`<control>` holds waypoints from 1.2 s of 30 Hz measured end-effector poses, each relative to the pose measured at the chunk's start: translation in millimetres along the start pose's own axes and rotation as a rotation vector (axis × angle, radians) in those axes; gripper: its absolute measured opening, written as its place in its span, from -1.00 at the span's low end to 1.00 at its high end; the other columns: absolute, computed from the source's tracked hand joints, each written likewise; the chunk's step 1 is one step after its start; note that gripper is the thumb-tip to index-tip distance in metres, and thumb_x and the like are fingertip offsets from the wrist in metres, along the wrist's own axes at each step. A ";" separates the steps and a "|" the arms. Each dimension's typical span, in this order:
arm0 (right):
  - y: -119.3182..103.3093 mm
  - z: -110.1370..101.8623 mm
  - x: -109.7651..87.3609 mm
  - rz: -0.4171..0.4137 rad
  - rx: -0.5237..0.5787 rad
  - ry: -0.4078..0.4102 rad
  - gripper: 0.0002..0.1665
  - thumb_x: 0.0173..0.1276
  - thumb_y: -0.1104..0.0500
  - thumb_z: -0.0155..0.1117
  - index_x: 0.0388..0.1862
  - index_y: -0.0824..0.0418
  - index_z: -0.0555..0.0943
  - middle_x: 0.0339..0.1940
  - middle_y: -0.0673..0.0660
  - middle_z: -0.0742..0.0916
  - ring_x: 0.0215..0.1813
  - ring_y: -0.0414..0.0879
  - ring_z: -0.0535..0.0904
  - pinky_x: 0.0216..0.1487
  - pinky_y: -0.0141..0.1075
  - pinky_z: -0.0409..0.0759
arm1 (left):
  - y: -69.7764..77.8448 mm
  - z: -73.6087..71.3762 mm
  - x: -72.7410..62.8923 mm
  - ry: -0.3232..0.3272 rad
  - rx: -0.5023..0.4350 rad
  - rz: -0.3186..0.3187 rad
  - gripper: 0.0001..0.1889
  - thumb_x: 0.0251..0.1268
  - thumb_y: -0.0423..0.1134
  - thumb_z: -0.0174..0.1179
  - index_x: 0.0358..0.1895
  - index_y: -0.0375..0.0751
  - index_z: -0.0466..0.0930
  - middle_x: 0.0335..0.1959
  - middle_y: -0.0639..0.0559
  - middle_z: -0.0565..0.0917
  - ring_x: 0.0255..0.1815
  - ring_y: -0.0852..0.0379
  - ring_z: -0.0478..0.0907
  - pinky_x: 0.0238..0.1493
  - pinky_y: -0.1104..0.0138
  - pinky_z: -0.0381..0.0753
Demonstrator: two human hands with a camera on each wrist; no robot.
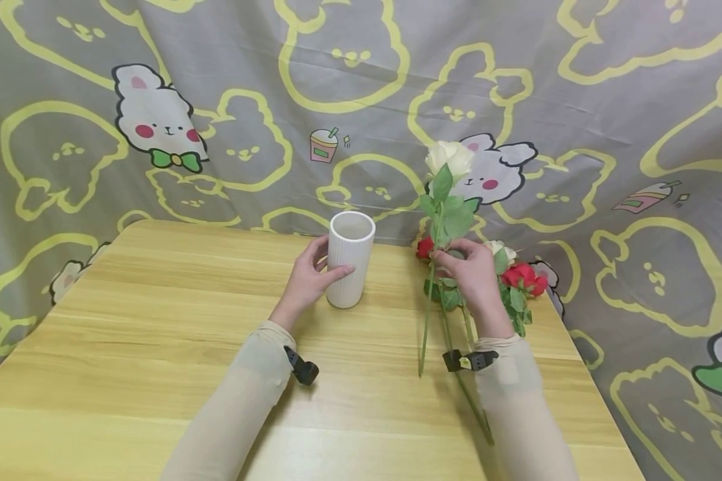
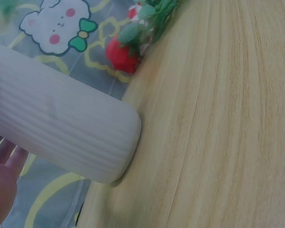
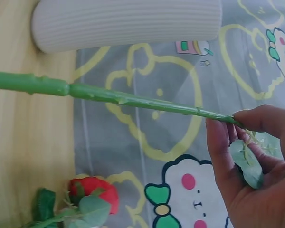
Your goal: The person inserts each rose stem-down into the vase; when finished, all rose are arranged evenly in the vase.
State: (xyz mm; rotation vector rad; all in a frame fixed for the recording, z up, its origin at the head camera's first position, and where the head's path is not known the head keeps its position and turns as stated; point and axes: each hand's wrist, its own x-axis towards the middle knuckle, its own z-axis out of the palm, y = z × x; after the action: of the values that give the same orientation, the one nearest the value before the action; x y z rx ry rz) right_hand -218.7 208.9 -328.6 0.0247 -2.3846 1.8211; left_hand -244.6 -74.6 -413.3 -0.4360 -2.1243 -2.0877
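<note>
A white ribbed vase (image 1: 350, 274) stands upright on the table, its mouth facing up. My left hand (image 1: 308, 277) holds it from the left side, thumb across the front and the fingers partly hidden behind it. In the left wrist view the vase (image 2: 69, 116) hides most of that hand. My right hand (image 1: 472, 274) pinches the green stem (image 3: 147, 103) of a white rose (image 1: 449, 160) between thumb and fingertips, just below its leaves. The rose is held upright to the right of the vase, bloom at the top, the lower stem hanging down.
Red roses (image 1: 523, 278) and another white rose (image 1: 501, 251) lie on the wooden table (image 1: 156, 347) beyond and beside my right hand, their stems running toward the near side. A grey patterned curtain (image 1: 234, 60) hangs behind the table's far edge and down its right side.
</note>
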 end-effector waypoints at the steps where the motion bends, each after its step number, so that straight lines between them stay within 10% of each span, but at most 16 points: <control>1: -2.2 -0.6 0.0 -0.003 0.006 0.001 -0.76 0.33 0.29 0.31 -0.16 0.48 0.56 -0.13 0.24 0.64 -0.39 -0.07 0.72 -0.21 -0.24 0.73 | 0.3 0.0 -0.1 -0.001 0.000 -0.002 -0.24 0.12 -0.29 0.46 0.40 -0.21 0.30 0.33 -0.09 0.41 0.36 0.00 0.32 0.37 0.20 0.32; 19: -25.4 -0.1 2.3 -0.209 0.256 0.099 -0.84 0.25 0.40 0.38 -0.23 0.46 0.61 -0.29 0.17 0.68 -0.31 -0.03 0.71 -0.18 -0.22 0.72 | 31.6 1.6 -9.0 -0.018 0.000 -0.039 -0.25 0.15 -0.40 0.41 0.40 -0.40 0.25 0.35 -0.27 0.36 0.38 -0.15 0.29 0.39 0.10 0.29; 36: -60.4 -3.6 5.1 -0.433 0.345 0.140 -0.81 0.23 0.41 0.41 -0.19 0.48 0.66 -0.31 0.24 0.71 -0.31 -0.03 0.70 -0.25 -0.21 0.73 | -1.9 1.3 0.5 0.020 0.010 -0.001 -0.25 0.10 -0.29 0.47 0.37 -0.22 0.33 0.33 -0.10 0.42 0.36 -0.03 0.33 0.37 0.16 0.33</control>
State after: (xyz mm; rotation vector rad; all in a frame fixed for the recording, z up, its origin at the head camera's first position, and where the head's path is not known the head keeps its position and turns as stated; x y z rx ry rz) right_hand -217.4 196.6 -269.2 0.4015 -1.7717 1.9092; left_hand -245.5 -73.2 -415.0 -0.4117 -2.1236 -2.0721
